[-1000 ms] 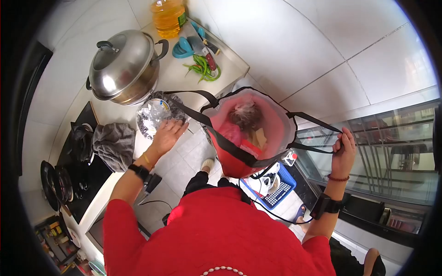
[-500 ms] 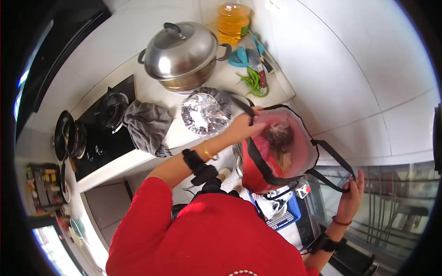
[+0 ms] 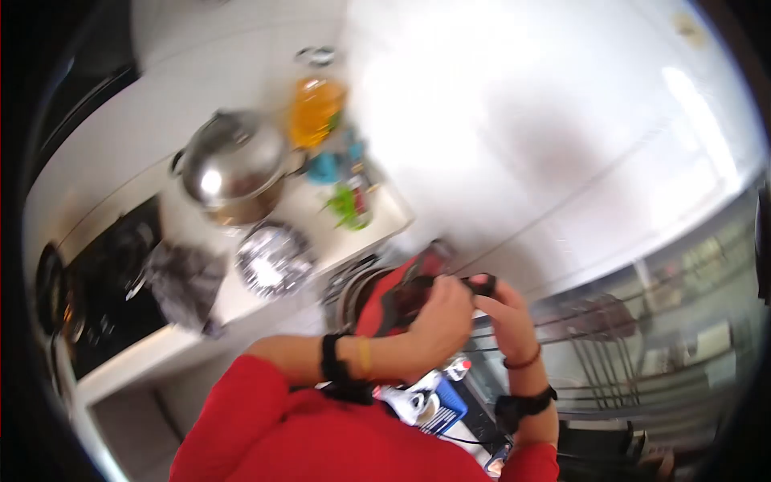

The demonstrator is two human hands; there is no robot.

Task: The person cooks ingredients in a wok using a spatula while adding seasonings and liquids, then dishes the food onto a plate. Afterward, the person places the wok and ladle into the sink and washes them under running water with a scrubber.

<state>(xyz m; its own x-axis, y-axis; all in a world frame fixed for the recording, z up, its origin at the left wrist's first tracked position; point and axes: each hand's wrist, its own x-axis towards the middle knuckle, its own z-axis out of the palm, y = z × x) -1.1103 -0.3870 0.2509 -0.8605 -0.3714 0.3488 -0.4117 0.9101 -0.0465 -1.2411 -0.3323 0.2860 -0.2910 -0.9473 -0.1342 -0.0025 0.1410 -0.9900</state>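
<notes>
The red tote bag with black trim hangs below my hands, beside the counter's end. My left hand is closed at the top of the bag, with its fingers around a black strap. Close against it, my right hand pinches the black handle loop between thumb and fingers. Blur hides the exact fingertips. What lies inside the bag is mostly hidden now.
A lidded steel pot, a foil-like covered bowl, a grey cloth, green peppers and an oil bottle stand on the counter. Below are a blue basket and, right, a glass-fronted rack.
My hands have come together at the bag's handles, having been apart on either side of its open mouth. The bag's mouth has narrowed. The view has swung to the right.
</notes>
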